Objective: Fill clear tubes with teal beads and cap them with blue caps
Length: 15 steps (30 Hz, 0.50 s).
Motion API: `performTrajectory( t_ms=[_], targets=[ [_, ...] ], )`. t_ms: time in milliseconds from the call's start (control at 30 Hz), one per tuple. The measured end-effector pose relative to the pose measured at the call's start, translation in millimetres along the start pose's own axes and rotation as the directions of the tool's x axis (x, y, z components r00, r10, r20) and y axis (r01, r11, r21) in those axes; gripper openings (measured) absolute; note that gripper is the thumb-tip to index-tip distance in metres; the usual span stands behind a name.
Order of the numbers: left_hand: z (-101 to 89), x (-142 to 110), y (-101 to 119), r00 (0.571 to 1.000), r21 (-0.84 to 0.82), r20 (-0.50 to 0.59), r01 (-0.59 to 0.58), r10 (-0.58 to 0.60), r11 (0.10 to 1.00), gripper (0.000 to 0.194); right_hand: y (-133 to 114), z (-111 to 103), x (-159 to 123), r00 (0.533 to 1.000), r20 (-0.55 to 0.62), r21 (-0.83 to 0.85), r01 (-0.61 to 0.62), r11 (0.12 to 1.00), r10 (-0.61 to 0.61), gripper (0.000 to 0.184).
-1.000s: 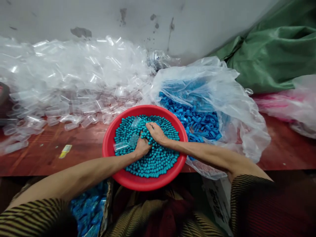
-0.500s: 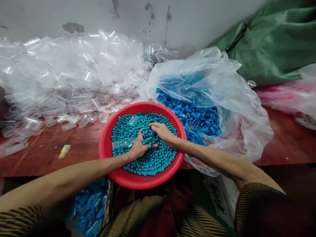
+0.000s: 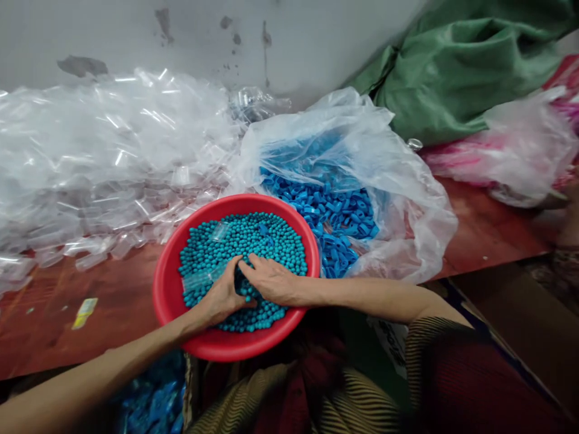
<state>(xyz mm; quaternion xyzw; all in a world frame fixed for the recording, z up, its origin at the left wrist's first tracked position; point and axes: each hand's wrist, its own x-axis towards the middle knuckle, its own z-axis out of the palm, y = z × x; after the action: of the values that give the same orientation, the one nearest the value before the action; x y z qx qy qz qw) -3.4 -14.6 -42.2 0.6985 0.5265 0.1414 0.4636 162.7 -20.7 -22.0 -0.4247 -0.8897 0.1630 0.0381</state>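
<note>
A red basin (image 3: 168, 295) holds many small turquoise beads (image 3: 284, 247). My left hand (image 3: 224, 292) is low in the basin, thumb and fingers curved around a dark gap with a few beads at its lower edge. Whatever it grips is hard to make out. Beside it, my right hand (image 3: 274, 282) lies over the beads, its slightly spread fingertips reaching to the left hand's fingers; its thumb is hidden. Two clear plastic pieces, a short tube (image 3: 220, 231) and a longer one (image 3: 199, 279), lie on the beads. A small blue piece (image 3: 264, 229) rests near the back.
Clear plastic containers (image 3: 104, 157) are heaped at the back left. An open plastic bag (image 3: 407, 199) with blue plastic parts (image 3: 339, 211) stands right of the basin. Green fabric (image 3: 452, 84) and a pink-white bag (image 3: 511, 150) are farther right. A yellow-white label (image 3: 84, 313) lies on the red table (image 3: 131, 301).
The view has turned to the right, so everything sits further left. My hands have lowered toward the basin's front and come together; the cluster of beads seen between them no longer shows.
</note>
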Motion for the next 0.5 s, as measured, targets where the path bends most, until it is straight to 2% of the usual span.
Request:
performTrajectory(
  t_ms=[133,233,300,433,500],
  targets=[
    [2.2,-3.9,-0.4,0.999,-0.082,0.012,0.052,-0.051,0.995,0.100,-8.3,4.0,5.2,0.995,-0.072,-0.105,0.054,0.993,-0.062,0.035],
    [7.6,-2.0,-6.1,1.000,-0.127,-0.001,0.001,-0.001,0.992,0.093,-9.9,8.3,8.0,0.993,-0.087,-0.133,0.069,0.989,-0.081,0.032],
    [10.9,1.2,-11.6,0.999,-0.102,-0.042,-0.039,0.035,0.994,0.084,-9.2,7.7,7.7,0.993,-0.065,-0.100,0.096,0.990,-0.103,0.031],
    [12.3,6.1,-17.7,0.992,0.018,-0.111,-0.051,0.052,0.999,0.074,-5.1,-10.9,2.9,0.992,-0.059,0.000,0.114,0.993,-0.114,0.027],
    [9.9,6.4,-16.1,0.994,0.079,-0.110,-0.006,0.015,0.997,0.075,6.6,-27.5,-1.6,0.982,-0.173,0.088,0.088,0.992,-0.072,0.026]
  ],
)
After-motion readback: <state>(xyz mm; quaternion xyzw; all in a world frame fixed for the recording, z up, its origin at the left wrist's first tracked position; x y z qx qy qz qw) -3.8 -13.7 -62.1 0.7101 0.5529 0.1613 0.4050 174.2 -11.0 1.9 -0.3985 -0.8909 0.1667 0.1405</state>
